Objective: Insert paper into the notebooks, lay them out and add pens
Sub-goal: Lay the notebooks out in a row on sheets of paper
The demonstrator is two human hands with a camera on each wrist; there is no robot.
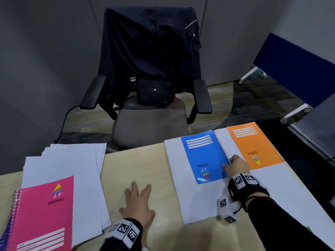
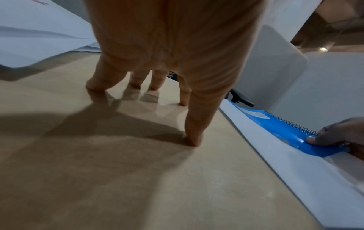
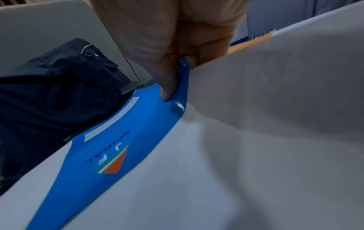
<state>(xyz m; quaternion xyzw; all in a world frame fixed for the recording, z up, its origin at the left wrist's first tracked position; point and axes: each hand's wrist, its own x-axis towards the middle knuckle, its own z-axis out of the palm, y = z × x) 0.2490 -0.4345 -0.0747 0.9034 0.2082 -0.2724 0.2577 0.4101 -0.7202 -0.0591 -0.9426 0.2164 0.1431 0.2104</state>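
Right hand [image 1: 237, 167] pinches the blue notebook [image 1: 204, 156] at its near spiral corner. The right wrist view shows the thumb [image 3: 167, 87] on top of the cover with that corner bowed up off the white sheet [image 1: 197, 201] under it — the head view hides this. Left hand [image 1: 138, 205] is spread wide and holds nothing; the left wrist view shows its fingertips [image 2: 194, 140] on the bare table [image 1: 163, 238].

Orange notebook [image 1: 253, 144] lies at the table's far right edge on paper. Pink notebook [image 1: 43, 214] sits at the near left corner on a fanned paper stack [image 1: 76, 160]. Beyond the far edge: a chair [image 1: 150, 122] draped with a dark jacket [image 1: 150, 44], a black bag [image 1: 154, 94] on its seat.
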